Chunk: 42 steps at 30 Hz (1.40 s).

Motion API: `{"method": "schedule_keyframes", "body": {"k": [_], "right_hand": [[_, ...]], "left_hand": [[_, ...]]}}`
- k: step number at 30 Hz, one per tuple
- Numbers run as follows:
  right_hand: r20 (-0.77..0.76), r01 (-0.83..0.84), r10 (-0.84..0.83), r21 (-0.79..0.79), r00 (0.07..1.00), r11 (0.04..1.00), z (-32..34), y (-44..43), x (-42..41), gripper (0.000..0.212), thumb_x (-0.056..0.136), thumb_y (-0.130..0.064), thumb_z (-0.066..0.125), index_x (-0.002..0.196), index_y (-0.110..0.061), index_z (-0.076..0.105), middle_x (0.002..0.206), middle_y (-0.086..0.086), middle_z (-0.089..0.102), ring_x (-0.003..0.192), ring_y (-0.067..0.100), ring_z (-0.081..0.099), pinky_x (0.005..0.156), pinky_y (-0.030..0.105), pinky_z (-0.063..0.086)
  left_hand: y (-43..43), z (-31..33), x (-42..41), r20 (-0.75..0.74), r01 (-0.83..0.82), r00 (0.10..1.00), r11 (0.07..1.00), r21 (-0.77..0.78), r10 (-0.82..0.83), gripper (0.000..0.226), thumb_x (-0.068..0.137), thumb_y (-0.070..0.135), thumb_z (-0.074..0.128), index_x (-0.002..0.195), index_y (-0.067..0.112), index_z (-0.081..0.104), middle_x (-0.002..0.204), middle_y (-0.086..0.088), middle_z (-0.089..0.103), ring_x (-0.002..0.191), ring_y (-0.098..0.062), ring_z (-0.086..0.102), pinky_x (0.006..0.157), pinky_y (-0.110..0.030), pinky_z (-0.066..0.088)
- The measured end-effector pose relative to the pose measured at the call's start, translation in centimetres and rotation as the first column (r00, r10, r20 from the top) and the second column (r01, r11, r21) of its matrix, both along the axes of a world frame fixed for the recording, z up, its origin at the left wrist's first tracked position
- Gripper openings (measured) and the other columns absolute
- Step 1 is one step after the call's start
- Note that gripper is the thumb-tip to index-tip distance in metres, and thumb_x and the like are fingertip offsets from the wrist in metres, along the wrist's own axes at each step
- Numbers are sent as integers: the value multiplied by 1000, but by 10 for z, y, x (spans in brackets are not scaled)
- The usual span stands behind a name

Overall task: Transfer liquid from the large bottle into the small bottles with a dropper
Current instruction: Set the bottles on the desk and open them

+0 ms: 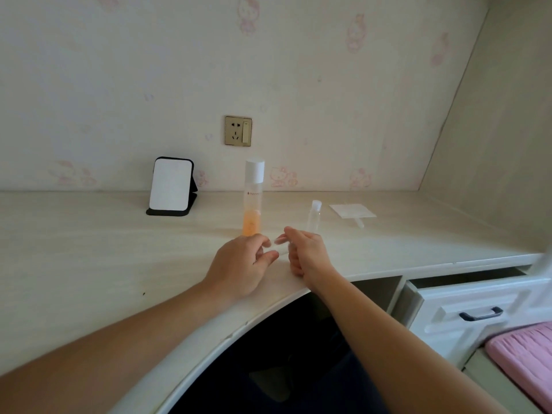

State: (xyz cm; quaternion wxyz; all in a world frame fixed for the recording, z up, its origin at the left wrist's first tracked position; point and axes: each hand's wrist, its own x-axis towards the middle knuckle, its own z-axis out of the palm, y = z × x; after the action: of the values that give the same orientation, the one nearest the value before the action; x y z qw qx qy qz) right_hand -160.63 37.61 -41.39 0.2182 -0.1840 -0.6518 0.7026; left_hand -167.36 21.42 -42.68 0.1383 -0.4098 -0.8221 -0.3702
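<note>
Right hand [307, 252] curls round a small clear plastic bottle [281, 249]; left hand [242, 264] pinches its end. Risk: left knuckles may topple the tall white-capped bottle of orange liquid [254, 198] close behind.

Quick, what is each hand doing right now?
Left hand: fingertips seemingly pinch the end of a small clear plastic bottle.
Right hand: fingers curled round that bottle.

Mirror [171, 185]: centre left, upright on desk [89, 249]
Socket [238, 130]: wall, centre
Drawer [466, 306]: lower right, ajar
Cushion [525, 357]: pink, bottom right
</note>
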Motion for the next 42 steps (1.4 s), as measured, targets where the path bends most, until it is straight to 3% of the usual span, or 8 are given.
{"method": "schedule_keyframes", "body": {"k": [7, 13, 17, 21, 25, 32, 37, 42], "right_hand": [[-38, -12, 12, 5, 999, 1000, -2, -2, 4, 22, 86, -27, 56, 81, -8, 66, 59, 2, 35, 46, 15, 29, 45, 26, 20], [-51, 13, -13, 5, 999, 1000, -1, -3, 3, 15, 80, -22, 56, 75, -10, 64, 60, 3, 35, 42, 13, 29, 45, 26, 17], [0, 31, -31, 37, 1000, 999, -2, -2, 2, 29, 96, -28, 55, 74, -11, 65, 54, 0, 31, 40, 12, 25, 43, 24, 18], [-58, 3, -4, -4, 998, 1000, -1, -4, 5, 15, 77, -23, 57, 74, -11, 64, 59, 2, 35, 44, 15, 30, 48, 30, 17], [-10, 35, -34, 31, 999, 999, -2, -3, 3, 29, 94, -29, 57, 74, -12, 69, 51, -1, 31, 40, 14, 25, 43, 23, 20], [-61, 8, -6, 23, 998, 1000, -1, -3, 7, 7, 71, -18, 58, 75, -13, 61, 58, 0, 39, 45, 15, 33, 45, 24, 21], [-20, 46, -43, 144, 999, 989, -4, -6, 5, 25, 86, -33, 60, 70, -13, 65, 52, -4, 38, 45, 13, 33, 48, 27, 25], [-56, 75, -64, 215, 996, 974, -6, -6, 8, 11, 78, -20, 58, 69, -16, 63, 55, -9, 47, 50, 10, 41, 53, 28, 31]], "left_hand": [[1, -3, -1, 43, -21, 999, 1000, 6, 21, 30, 103, 46, 62, 118, 22, 68, 84, 14, 61, 81, -7, 57, 67, -18, 36], [1, -4, -1, 25, -23, 999, 999, 22, 22, 29, 101, 42, 67, 121, 22, 68, 87, 15, 60, 85, -10, 59, 73, -25, 40], [1, -4, 1, 4, -13, 1000, 999, 40, 13, 30, 101, 42, 67, 122, 21, 68, 87, 18, 57, 84, -8, 58, 72, -22, 38], [0, -4, 0, -4, -11, 1000, 1000, 30, 11, 31, 101, 43, 67, 123, 20, 67, 88, 19, 56, 84, -8, 58, 73, -23, 39], [1, -3, 2, -1, -9, 1000, 999, 42, 9, 34, 100, 43, 68, 125, 20, 67, 87, 19, 58, 83, -6, 58, 70, -13, 37], [0, -2, 4, -27, 8, 1000, 1000, -18, -8, 39, 88, 45, 80, 121, 28, 66, 87, 19, 68, 87, -15, 67, 83, -35, 53], [1, -5, 2, -26, -23, 999, 1000, -18, 22, 34, 89, 47, 77, 115, 26, 70, 91, 18, 68, 91, -17, 66, 85, -34, 52], [0, -4, 3, -19, -16, 1000, 999, -43, 15, 32, 87, 47, 75, 112, 28, 71, 90, 19, 67, 90, -14, 65, 81, -31, 51]]}}
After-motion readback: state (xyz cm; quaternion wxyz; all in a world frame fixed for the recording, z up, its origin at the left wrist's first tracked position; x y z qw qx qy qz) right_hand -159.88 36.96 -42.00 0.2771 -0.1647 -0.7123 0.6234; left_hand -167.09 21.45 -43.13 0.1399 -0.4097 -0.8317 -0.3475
